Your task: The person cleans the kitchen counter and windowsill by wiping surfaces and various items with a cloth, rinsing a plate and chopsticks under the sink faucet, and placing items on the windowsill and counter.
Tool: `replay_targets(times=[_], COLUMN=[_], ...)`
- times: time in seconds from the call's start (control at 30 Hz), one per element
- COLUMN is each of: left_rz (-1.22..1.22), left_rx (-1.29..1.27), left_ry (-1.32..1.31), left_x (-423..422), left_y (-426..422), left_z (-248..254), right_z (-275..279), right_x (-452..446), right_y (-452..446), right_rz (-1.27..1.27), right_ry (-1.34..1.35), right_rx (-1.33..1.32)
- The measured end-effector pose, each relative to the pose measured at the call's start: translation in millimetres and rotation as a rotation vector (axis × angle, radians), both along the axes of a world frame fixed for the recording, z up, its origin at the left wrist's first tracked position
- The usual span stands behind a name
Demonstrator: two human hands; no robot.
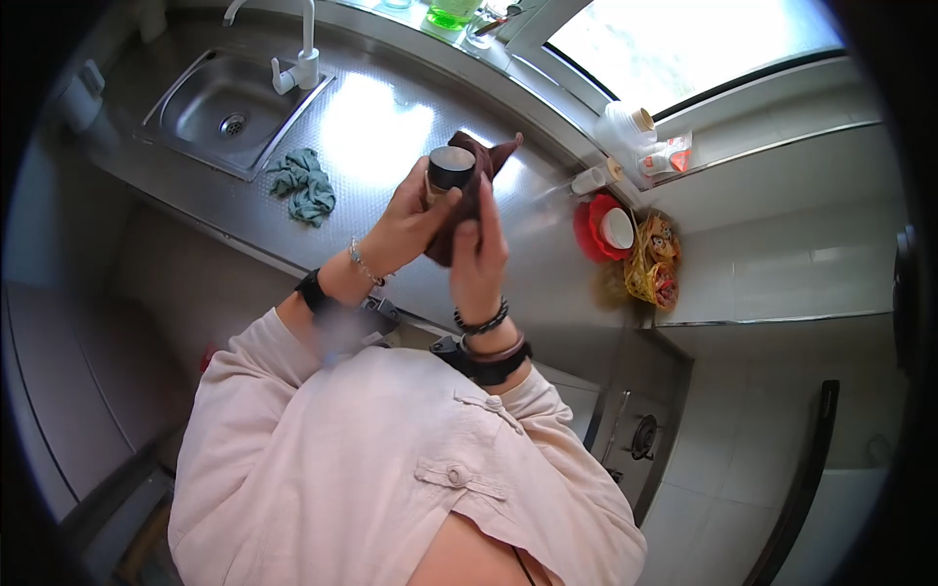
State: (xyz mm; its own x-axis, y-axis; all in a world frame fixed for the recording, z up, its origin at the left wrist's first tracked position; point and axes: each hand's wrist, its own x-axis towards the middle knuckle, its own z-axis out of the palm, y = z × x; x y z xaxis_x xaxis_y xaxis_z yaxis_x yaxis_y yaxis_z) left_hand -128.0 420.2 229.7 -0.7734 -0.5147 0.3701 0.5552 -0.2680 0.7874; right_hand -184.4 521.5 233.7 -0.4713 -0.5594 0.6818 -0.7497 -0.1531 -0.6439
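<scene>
Over the metal counter, my left hand [410,220] is wrapped round a small jar [451,168] with a black rim and a pale, flat top. A dark brown cloth [469,195] hangs beside the jar, between my two hands. On the cloth's right side is my right hand [479,254], its fingers pointing up and pressed against the cloth. The cloth hides part of the jar and some of my fingertips. A crumpled green cloth [304,187] lies on the counter left of my hands.
A sink [230,112] with a white faucet [302,68] is at the upper left. Toward the right stand a red bowl [592,234] holding a white cup [617,229], a yellow basket [645,266] of packets and a small bottle [590,180]. A stove burner [643,437] is lower right.
</scene>
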Motion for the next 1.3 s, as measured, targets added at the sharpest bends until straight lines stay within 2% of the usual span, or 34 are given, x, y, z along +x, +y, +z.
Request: replay_targets(times=[0.2, 0.27, 0.33, 0.37, 0.4, 0.47, 0.53, 0.6, 0.63, 0.67, 0.73, 0.8, 0.87, 0.93, 1.0, 1.13, 1.27, 1.3], left_rz=[0.138, 0.239, 0.241, 0.226, 0.214, 0.192, -0.026, -0.044, -0.061, -0.059, -0.009, -0.011, 0.133, 0.134, 0.264, 0.332, 0.279, 0.255], left_rx=[-0.304, -0.503, -0.535, -0.6, -0.665, -0.678, -0.635, -0.68, -0.728, -0.724, -0.832, -0.807, -1.007, -0.982, -1.052, -0.922, -0.937, -0.964], left_ry=[-0.107, -0.21, -0.196, -0.163, -0.128, -0.134, -0.25, -0.245, -0.238, -0.241, -0.205, -0.222, -0.255, -0.245, -0.262, -0.163, -0.133, -0.174], left_x=[10, 15, 13, 14, 14, 16, 17, 19, 20, 20, 19, 20, 16, 16, 16, 12, 13, 13], left_y=[7, 4, -3, -4, -6, -5, -6, -4, -4, -4, -6, -4, -2, 1, 7, 4, 0, 0], left_z=[-2, 5, 3, 4, 6, 13, 16, 21, 22, 19, 12, 9, 3, 8, 14, 11, 13, 15], right_z=[-14, 2, 24, 38, 40, 41, 36, 42, 48, 49, 49, 41, 33, 34, 33, 44, 49, 46], right_x=[4, -10, -32, -32, -32, -34, -31, -24, -20, -20, -21, -19, -14, -10, -6, -11, -7, -11], right_y=[32, 36, 44, 47, 47, 48, 43, 36, 32, 32, 30, 31, 28, 27, 26, 27, 26, 24], right_rz=[-0.13, 0.131, 0.259, 0.375, 0.375, 0.52, 0.688, 0.494, 0.498, 0.5, 0.576, 0.594, 0.516, 0.485, 0.366, 0.492, 0.559, 0.541], right_ry=[-0.13, -0.94, -1.211, -1.293, -1.293, -1.085, -0.884, -0.559, -0.468, -0.471, -0.626, -0.795, -0.882, -0.884, -1.01, -1.034, -1.041, -0.928], right_rx=[0.073, -0.345, -0.366, -0.458, -0.459, -0.37, -0.271, 0.041, 0.169, 0.172, 0.262, 0.305, 0.159, 0.139, 0.02, 0.009, 0.021, 0.069])
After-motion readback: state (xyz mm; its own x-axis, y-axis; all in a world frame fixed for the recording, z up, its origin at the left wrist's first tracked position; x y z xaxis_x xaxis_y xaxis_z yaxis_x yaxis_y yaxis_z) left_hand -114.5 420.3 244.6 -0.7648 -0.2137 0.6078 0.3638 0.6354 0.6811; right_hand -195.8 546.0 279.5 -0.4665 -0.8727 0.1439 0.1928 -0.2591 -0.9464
